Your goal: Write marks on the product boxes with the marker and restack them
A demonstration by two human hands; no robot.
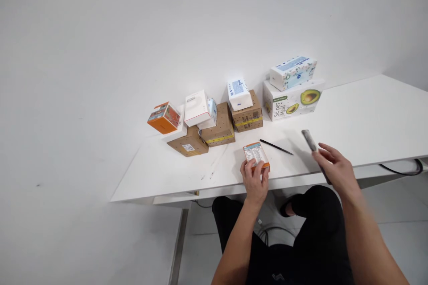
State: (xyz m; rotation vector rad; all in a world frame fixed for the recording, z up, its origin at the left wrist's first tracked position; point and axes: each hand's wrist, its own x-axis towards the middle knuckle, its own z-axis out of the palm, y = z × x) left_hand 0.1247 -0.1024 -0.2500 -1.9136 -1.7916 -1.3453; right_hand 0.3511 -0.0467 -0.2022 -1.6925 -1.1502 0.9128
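My left hand (256,182) has its fingers curled over the near end of a small orange-and-white box (257,155). The box lies on the white table with printed text facing up. In my right hand (337,171) is a slim dark object with a greyish end (309,140); it is held tilted above the table's front edge, and its exact kind is unclear. Between the hands and farther back, a black pencil (277,147) lies flat on the table, close to the small box.
Along the wall stand brown cardboard boxes (217,127) with white packs and boxes on top. An orange box (164,118) tops the left stack. At right, a tissue pack (294,73) rests on an avocado-print box (294,102). The white table (364,120) extends right.
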